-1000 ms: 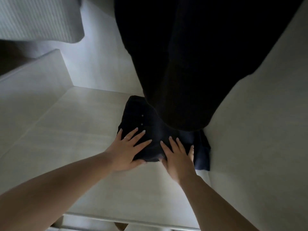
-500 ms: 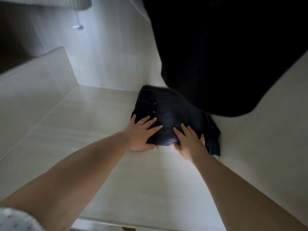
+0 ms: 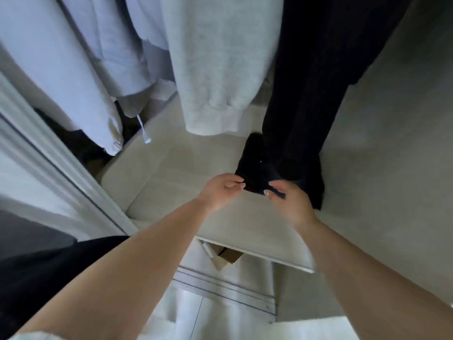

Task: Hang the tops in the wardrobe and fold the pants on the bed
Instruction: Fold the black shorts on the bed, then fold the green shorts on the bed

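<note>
Down at nine o'clock a pale wardrobe frame [image 3: 61,165] runs diagonally, and above it, from ten to eleven o'clock, light hanging clothes [image 3: 73,69] drop toward the shelf, one with a white drawstring [image 3: 144,130] dangling from its hem. At twelve o'clock hangs a grey sweatshirt [image 3: 220,69], its ribbed hem ending just above the pale shelf [image 3: 159,192]. Toward one o'clock a long black garment [image 3: 318,69] hangs down, and its lower end covers the far part of the folded dark pants [image 3: 255,165], which lie on the shelf a little right of centre, close to the wardrobe's right wall [image 3: 392,155]. The left hand [image 3: 220,192] sits at the near left corner of the pants with its fingers curled inward; blur hides whether its grip has cloth in it or merely touches the edge. Just right of it, the right hand [image 3: 291,202] is at the near edge of the pants with loosely bent fingers, its grip equally unclear through the blur. At six o'clock, below the shelf's front edge, a brown box [image 3: 229,255] shows in a gap.
</note>
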A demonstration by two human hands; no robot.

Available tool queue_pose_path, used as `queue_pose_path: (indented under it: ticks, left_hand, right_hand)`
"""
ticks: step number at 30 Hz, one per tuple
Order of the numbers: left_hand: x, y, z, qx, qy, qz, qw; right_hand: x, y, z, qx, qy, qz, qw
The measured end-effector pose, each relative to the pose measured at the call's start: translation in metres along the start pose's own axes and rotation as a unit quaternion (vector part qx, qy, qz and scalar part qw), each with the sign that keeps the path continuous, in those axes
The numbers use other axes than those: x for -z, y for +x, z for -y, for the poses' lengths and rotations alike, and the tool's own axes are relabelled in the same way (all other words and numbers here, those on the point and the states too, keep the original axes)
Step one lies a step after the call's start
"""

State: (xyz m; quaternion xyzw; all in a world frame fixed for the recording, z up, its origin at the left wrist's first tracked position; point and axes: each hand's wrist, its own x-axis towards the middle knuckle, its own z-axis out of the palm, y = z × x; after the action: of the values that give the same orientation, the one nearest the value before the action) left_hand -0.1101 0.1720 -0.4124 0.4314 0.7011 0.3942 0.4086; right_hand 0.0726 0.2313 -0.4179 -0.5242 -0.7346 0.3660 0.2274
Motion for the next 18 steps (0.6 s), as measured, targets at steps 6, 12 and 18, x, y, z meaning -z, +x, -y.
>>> queue_pose_path:
  ticks: [6, 12, 18]
  left_hand:
    - [0.057, -0.127, -0.048, -0.001, -0.029, -0.118, 0.993]
    - [0.066, -0.295, -0.078, 0.021, -0.076, -0.312, 0.947]
    - [0.033, -0.488, -0.076, 0.081, -0.054, -0.419, 0.903]
  right_hand:
    - [0.02, -0.058, 0.097, 0.149, -0.007, 0.11, 0.983]
    - [0.024, -0.147, 0.172, 0.285, 0.056, 0.213, 0.933]
    - [0.003, -0.281, 0.223, 0.377, 0.088, 0.362, 0.848]
